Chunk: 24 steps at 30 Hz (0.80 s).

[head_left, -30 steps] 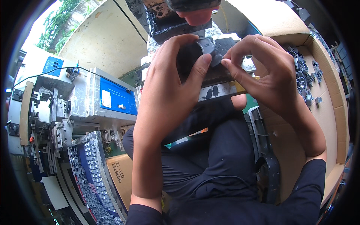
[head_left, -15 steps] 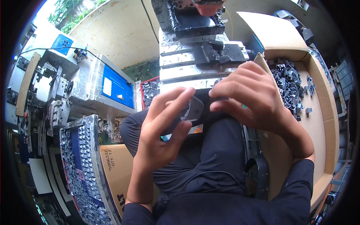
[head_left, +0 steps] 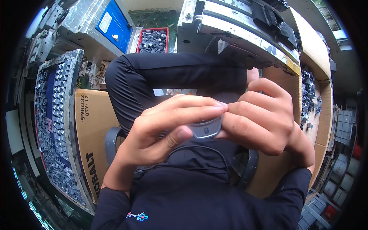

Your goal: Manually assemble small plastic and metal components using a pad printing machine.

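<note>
A small translucent grey plastic piece with rounded corners and a lock-shaped mark (head_left: pixel 207 129) is held in front of my lap. My left hand (head_left: pixel 165 126) has its fingers stretched along the upper side of the piece, with the thumb at its left end. My right hand (head_left: pixel 260 119) is curled in at the other end, its thumb showing just below the piece. The fingertips of both hands meet above it. Most of the piece's upper part is hidden behind the fingers.
A machine table (head_left: pixel 237 27) with dark blocks stands ahead. At the right, an open cardboard box (head_left: pixel 324 111) holds small dark metal parts. A red tray (head_left: pixel 167 40) of parts lies beyond my knee. A rack of metal parts (head_left: pixel 61 111) and a carton (head_left: pixel 90 142) stand left.
The view has tilted down toward my lap. My right hand, apart from the piece before, has closed in on it beside my left hand.
</note>
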Available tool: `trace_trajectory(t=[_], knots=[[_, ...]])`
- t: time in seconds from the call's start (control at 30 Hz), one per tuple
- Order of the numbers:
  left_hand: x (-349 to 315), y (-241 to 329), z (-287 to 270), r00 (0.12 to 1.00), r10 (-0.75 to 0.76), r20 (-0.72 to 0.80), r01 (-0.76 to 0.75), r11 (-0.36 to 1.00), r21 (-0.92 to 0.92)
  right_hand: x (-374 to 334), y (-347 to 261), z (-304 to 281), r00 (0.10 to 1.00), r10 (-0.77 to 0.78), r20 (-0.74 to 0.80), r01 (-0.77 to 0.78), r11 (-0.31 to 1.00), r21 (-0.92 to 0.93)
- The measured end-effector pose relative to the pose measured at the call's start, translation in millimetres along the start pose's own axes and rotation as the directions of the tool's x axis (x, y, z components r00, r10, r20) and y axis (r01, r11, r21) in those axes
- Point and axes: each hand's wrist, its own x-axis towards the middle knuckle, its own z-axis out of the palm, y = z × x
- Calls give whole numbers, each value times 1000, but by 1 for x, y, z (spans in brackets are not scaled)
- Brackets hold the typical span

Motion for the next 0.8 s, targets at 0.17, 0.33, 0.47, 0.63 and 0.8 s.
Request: trace_trajectory(t=[0.17,0.33,0.47,0.63,0.8], knots=[[-2,-1,2,1000,-6,4,6,999,-39,1,-3,-6,997,9,71,-8,1000,-15],[-2,-4,4,1000,6,6,-5,999,-40,0,-4,-7,996,25,90,-24,1000,-13],[-1,-2,4,1000,-2,12,2,999,-35,0,-4,-7,997,28,75,-27,999,-16],[-1,-1,3,1000,-16,2,17,1000,-27,2,-3,-8,996,35,78,-33,999,-19],[18,-15,-15,989,12,-148,-16,1000,-19,0,2,-13,996,80,23,-79,994,-71]])
